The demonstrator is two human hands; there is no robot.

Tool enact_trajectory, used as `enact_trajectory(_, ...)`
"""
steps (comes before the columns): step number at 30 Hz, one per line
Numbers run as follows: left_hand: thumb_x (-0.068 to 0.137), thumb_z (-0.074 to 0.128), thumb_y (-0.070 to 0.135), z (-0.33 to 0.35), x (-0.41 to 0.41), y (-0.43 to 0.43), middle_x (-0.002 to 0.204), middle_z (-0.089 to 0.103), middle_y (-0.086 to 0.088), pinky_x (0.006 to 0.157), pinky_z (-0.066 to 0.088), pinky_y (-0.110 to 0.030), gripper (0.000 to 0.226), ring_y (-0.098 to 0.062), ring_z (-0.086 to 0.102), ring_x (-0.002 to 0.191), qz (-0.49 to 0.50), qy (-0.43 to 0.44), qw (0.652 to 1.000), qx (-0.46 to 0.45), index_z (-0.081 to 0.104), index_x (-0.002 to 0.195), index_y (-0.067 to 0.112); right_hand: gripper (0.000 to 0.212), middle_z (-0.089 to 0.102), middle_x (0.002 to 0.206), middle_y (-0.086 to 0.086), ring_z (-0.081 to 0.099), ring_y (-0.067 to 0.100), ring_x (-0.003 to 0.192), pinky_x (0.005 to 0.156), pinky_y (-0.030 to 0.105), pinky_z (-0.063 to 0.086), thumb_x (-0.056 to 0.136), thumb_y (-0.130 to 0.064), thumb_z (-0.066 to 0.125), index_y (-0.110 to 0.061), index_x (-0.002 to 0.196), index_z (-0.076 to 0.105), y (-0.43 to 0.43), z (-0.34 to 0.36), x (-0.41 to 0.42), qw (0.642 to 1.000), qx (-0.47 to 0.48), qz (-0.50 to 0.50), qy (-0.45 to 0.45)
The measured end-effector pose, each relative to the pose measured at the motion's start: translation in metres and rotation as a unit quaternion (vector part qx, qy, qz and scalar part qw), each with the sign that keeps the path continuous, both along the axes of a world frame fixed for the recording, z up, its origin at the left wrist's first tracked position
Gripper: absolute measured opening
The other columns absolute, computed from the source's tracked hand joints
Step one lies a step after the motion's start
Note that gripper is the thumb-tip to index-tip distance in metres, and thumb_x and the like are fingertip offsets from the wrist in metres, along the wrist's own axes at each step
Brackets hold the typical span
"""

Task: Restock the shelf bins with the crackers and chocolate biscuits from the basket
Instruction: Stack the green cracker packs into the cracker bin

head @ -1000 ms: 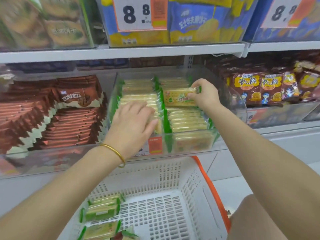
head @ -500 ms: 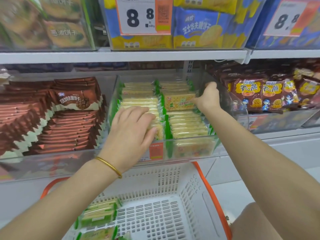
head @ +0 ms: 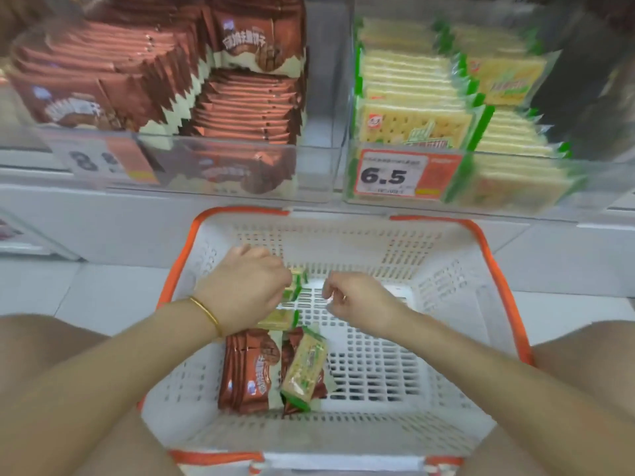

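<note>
Both hands reach down into the white basket [head: 457, 280]. The left hand [head: 245, 290], with a gold bracelet [head: 206, 312] at its wrist, curls around green-edged cracker packs [head: 294, 286]. The right hand [head: 359, 302] is curled just beside them; whether it pinches anything is unclear. Brown chocolate biscuit packs [head: 249, 369] lie nearer the person, with another cracker pack [head: 304, 371] tilted across them.

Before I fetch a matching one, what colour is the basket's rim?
The rim is orange on a white basket; the head view shows it best.
</note>
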State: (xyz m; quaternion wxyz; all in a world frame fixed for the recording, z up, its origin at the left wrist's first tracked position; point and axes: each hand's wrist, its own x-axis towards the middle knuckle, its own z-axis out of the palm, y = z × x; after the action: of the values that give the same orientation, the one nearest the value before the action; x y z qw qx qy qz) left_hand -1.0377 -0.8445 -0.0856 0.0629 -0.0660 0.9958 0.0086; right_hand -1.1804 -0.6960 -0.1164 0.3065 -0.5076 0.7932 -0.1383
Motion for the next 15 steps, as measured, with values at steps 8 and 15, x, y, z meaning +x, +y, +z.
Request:
enact_trajectory(8,0.098,0.037,0.031,-0.025,-0.002,-0.001,0.115,0.057,0.002,0.096,0.029,-0.034,0.029,-0.02,0.045,0.115,0.028,-0.119,0.992,-0.024,0.054,0.119,0.021,0.097,0.039,0.134,0.012,0.043,0.029,0.12,0.092,0.043,0.048,0.073,-0.046,0.075,-0.014,0.145,0.018,-0.011,-0.16,0.052,0.962,0.271,-0.002,0.02)
enact_trajectory(15,0.098,0.037,0.034,-0.025,-0.005,-0.004,0.114,0.059,0.001,0.097,0.032,-0.036,0.03,-0.02,0.047,0.113,0.047,-0.123,0.991,-0.007,0.055,0.118,0.021,0.056,0.044,0.121,0.01,0.053,0.023,0.102,0.079,0.032,0.051,0.079,-0.034,0.075,-0.01,0.12,0.046,-0.007,-0.144,0.045,0.974,0.215,-0.051,-0.055)
